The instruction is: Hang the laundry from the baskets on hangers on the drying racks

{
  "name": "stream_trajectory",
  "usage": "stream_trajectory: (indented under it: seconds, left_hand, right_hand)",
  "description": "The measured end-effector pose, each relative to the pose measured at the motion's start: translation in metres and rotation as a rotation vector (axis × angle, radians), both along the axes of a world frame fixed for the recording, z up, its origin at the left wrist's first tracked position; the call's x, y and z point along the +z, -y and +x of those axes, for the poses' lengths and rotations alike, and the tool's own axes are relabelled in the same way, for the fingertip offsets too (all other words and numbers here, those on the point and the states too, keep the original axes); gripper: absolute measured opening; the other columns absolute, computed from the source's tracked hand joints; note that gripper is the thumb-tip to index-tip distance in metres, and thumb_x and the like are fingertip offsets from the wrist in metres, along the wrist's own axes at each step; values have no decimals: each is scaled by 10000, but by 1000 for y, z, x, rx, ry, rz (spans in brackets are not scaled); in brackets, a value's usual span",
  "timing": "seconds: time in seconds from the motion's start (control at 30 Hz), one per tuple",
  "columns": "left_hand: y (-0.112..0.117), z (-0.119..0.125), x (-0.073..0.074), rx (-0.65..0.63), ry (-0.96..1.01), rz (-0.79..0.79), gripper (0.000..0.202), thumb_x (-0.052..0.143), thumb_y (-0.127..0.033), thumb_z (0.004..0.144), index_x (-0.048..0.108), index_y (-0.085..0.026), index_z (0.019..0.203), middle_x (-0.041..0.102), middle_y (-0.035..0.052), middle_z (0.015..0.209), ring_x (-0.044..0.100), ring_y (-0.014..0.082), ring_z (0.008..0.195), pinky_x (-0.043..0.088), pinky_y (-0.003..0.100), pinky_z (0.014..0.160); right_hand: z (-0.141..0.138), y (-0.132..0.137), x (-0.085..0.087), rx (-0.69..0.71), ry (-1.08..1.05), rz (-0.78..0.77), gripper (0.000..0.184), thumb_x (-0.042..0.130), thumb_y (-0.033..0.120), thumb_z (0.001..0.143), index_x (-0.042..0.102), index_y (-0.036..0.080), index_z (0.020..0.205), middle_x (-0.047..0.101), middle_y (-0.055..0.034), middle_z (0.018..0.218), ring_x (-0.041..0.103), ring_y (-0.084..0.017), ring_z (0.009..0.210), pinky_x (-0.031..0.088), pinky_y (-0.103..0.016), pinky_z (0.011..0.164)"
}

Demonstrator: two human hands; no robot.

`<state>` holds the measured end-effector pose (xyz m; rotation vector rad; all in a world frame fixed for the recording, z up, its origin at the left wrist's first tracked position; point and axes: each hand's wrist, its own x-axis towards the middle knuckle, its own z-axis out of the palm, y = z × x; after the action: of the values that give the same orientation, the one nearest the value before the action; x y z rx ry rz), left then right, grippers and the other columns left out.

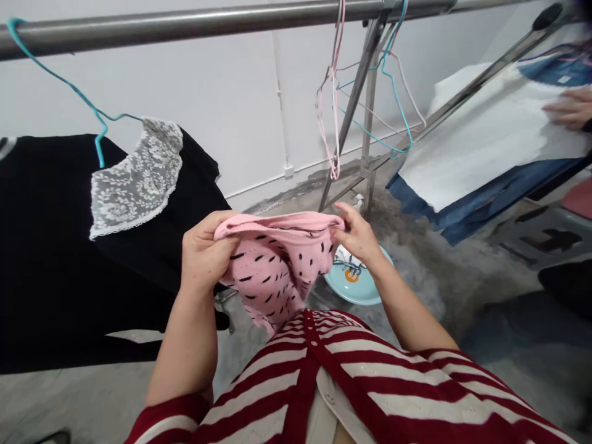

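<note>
Head cam: L fingers point(216, 235) curl closed over top hem of a pink knit garment point(272, 271), hem bunched tight in the L hand point(202, 254). R fingers point(346, 221) closed on opposite end of same hem, R hand point(359, 239) coming in from approx 4 o'clock. Garment sits mid-frame, stretched between both hands, black dashes all over the pink, lower edge hanging free above the person's own red-and-white striped cardigan point(319, 376) at 6 o'clock.

Just past R hand, approx 3 o'clock from garment, a teal plastic basin point(363, 287) sits on the concrete floor point(444, 296), orange mark on it, something white inside, partly hidden by the hand.

At 9 o'clock, a black garment point(60, 259) w/ white lace collar point(136, 179) hangs from a teal wire hanger point(60, 77) on a steel rail point(185, 24). At 1 o'clock, pink wire hangers point(333, 129) hang beside the steel rack leg point(356, 105). At 2 o'clock, another person's hand point(571, 108) rests on a white cloth point(481, 139) laid over denim point(462, 203), well apart from the person's own hands.
</note>
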<state>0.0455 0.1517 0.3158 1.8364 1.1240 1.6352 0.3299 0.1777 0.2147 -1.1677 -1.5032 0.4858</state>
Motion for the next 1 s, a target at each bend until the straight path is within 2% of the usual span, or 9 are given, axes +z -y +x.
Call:
stream_trajectory:
  seconds: [0.1,0.17,0.3,0.53,0.63,0.73,0.8,0.9,1.0]
  left_hand:
    - [7,-7,-9,10,-5,-82,122,699,-202,681,723,-198,800,676,-16,754,590,106,680,452,180,579]
    - [6,-9,-12,5,10,-123,144,725,-229,660,720,-188,798,674,-9,751,589,116,681,461,191,586]
    - [-5,-6,-10,11,96,-112,160,743,-258,652,709,-171,782,658,-10,736,567,102,670,450,185,599]
    - [-23,14,-4,-87,155,-124,193,737,-322,671,682,-149,736,614,-11,684,529,87,624,426,185,585]
    - [-29,25,-2,-138,170,-137,209,723,-342,681,660,-142,695,573,-22,624,487,73,564,394,176,536]
    - [-31,25,-6,-262,159,-212,283,690,-418,700,643,-141,666,543,-22,573,447,69,500,365,180,477]
    - [-30,19,-16,-401,142,-316,417,595,-538,751,649,-134,663,557,5,568,465,84,484,373,196,455]
    - [-24,12,-46,-626,145,-542,628,377,-684,802,663,-130,726,615,69,647,529,124,505,416,235,447]
    - [-14,23,-90,-765,-60,-620,514,549,-609,753,653,-169,997,657,118,978,630,180,744,510,281,602]
  right_hand:
    - [4,-6,3,-103,-2,34,154,566,173,704,651,200,830,602,-4,807,540,-140,751,430,-267,735]
    - [4,-9,6,-52,-129,15,103,559,224,725,631,194,793,596,0,799,536,-131,742,427,-255,715]
    - [-1,-6,14,180,-405,-174,174,610,356,724,590,188,765,569,33,687,517,-101,630,426,-221,627]
    - [7,10,20,337,-745,-397,403,707,527,656,624,194,866,681,-8,767,633,-163,705,506,-274,666]
    - [16,9,21,312,-726,-412,384,755,493,616,627,188,813,672,5,712,636,-161,670,506,-264,640]
    - [23,7,30,182,-779,-283,359,773,472,598,598,193,740,634,37,637,595,-121,590,487,-226,578]
    - [23,8,41,173,-801,-202,346,769,464,610,576,194,709,606,51,611,565,-99,549,473,-209,543]
    - [13,16,60,272,-791,-169,342,762,455,630,550,192,681,563,61,578,532,-82,499,457,-204,504]
    - [-3,23,75,343,-780,-139,347,744,463,658,528,192,671,539,63,573,512,-70,469,434,-197,475]
